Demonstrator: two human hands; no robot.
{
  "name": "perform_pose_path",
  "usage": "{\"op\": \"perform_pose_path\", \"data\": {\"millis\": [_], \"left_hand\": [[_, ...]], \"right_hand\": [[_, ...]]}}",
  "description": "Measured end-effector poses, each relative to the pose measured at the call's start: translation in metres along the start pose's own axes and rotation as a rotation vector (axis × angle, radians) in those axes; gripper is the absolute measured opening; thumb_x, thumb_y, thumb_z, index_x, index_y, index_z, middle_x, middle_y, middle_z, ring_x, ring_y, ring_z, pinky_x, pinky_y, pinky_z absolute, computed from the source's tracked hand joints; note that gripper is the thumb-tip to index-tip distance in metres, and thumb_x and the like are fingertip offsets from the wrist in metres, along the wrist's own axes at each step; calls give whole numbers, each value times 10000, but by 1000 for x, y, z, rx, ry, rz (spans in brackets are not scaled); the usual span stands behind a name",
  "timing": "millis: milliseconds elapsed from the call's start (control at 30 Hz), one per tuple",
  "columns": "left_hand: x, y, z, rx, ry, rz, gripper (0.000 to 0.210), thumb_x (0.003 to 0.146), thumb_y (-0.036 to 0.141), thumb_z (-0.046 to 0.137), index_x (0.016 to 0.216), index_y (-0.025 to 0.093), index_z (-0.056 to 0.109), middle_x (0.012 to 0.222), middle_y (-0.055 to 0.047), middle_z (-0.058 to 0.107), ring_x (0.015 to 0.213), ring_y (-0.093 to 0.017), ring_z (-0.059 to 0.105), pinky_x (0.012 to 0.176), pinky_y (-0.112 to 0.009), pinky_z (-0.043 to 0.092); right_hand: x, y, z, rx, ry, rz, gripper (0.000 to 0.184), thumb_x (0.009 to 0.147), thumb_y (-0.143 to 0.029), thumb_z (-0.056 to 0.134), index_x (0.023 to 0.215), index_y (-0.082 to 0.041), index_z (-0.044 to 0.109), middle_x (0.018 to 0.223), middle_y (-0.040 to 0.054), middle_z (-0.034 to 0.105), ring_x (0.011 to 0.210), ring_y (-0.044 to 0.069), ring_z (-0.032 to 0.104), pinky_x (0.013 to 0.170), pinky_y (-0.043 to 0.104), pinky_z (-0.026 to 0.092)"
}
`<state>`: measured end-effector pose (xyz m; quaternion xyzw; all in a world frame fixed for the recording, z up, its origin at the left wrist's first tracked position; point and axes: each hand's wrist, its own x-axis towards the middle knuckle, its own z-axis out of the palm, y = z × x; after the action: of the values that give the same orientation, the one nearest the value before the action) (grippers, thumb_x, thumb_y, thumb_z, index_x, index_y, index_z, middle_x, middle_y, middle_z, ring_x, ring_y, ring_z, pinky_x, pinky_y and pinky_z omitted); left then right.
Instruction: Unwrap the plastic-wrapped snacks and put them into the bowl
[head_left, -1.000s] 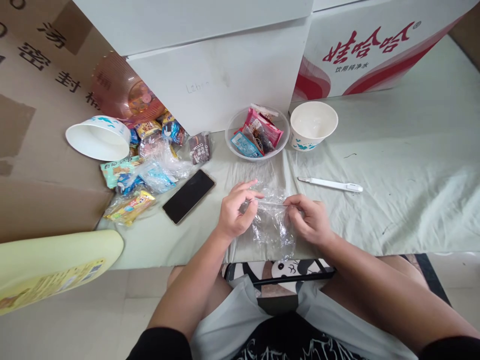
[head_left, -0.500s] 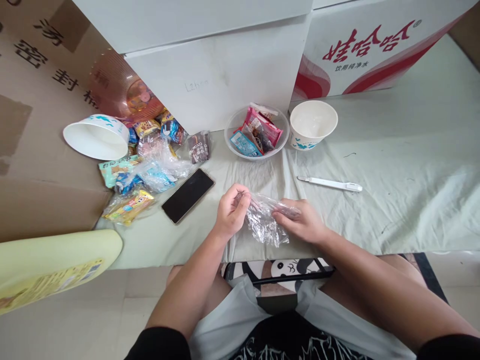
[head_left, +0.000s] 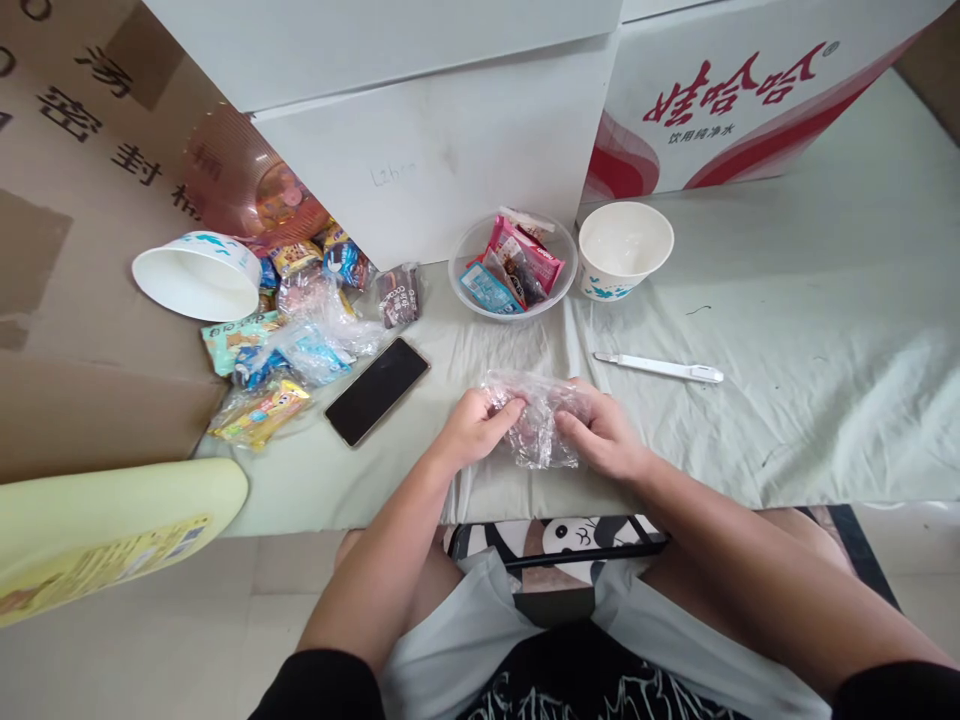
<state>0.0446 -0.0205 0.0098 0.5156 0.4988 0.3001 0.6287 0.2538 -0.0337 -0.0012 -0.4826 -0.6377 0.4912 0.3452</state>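
Crinkled clear plastic film [head_left: 536,450], perhaps a bag, is stretched between my two hands over the front of the table. My left hand [head_left: 474,428] grips its left side, thumb lying on top. On the other side my right hand [head_left: 604,435] pinches it, with the thumb pressed on the plastic. Some fingers show through the film or are hidden beneath it. Beyond my hands stands a clear round bowl [head_left: 459,290] with several snack packets [head_left: 517,260] inside. A white paper bowl [head_left: 630,235] with a blue pattern stands right of it.
A white utility knife [head_left: 660,367] lies right of my hands, a black phone [head_left: 377,391] to the left. Several wrapped snacks [head_left: 259,410] are heaped farther left with a tipped paper bowl [head_left: 196,285]. White cartons [head_left: 435,160] and a brown carton [head_left: 97,300] border the table.
My hands have come closer together, and the plastic film has gone from hanging low to being bunched and spread between them. The things on the table have not moved.
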Motion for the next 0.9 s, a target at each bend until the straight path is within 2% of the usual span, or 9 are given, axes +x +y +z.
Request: {"op": "perform_pose_path", "data": {"millis": [133,267,400,500,567,667,767,833,900], "left_hand": [[2,-2,-2,-41,13,-29,475,855,629,688,827,155,715,530,-4,633,417,-112,538,384,-210,392],[4,-7,-5,-91,14,-15,567,836,700,674,904,139,716,480,19,596,339,-89,465,324,-202,319],[4,-6,-7,-200,-17,-61,608,776,699,734,1015,141,699,498,1,650,368,-144,566,331,-213,337],[4,-4,-9,-308,-23,-42,589,720,609,825,1083,166,690,545,7,679,408,-157,608,369,-220,394],[6,-3,-11,-374,-15,-19,479,678,530,864,957,170,713,581,4,683,458,-153,627,422,-233,453],[8,0,-13,-401,-27,17,406,689,553,778,685,153,705,620,-47,686,537,-164,633,499,-273,492],[10,0,-14,-227,-14,80,516,776,627,615,561,160,665,628,-87,678,603,-184,622,561,-303,484],[11,-1,-13,-12,49,155,409,769,524,679,564,173,626,645,-53,660,628,-160,590,596,-282,462],[12,-4,-12,175,143,220,243,745,367,738,647,180,617,687,-9,639,627,-124,542,602,-252,435]], "right_hand": [[3,4,0,-118,-94,-62,298,921,-467,544,1055,-218,641,799,35,681,710,206,646,665,325,502],[3,3,2,-177,-120,-76,288,932,-442,514,1051,-218,651,745,25,661,657,193,625,639,316,488],[3,2,3,-35,-112,-65,170,911,-345,555,1017,-237,632,823,26,698,676,172,631,670,305,500],[3,3,1,194,-46,-26,146,867,-366,626,930,-249,566,718,-16,620,566,138,532,551,267,431],[4,5,-3,319,-12,13,179,865,-413,621,885,-249,552,691,-24,579,532,130,476,512,261,386],[5,9,-10,366,19,41,242,888,-448,542,824,-230,625,751,27,633,635,171,549,578,299,422],[6,9,-14,313,51,24,382,917,-505,451,745,-219,637,712,43,622,639,183,534,589,320,407],[8,7,-12,197,50,45,347,896,-512,524,720,-220,590,656,12,561,584,154,475,570,307,378],[10,4,-8,99,74,96,233,808,-434,669,801,-224,570,671,-25,532,562,128,444,562,289,369]]}}
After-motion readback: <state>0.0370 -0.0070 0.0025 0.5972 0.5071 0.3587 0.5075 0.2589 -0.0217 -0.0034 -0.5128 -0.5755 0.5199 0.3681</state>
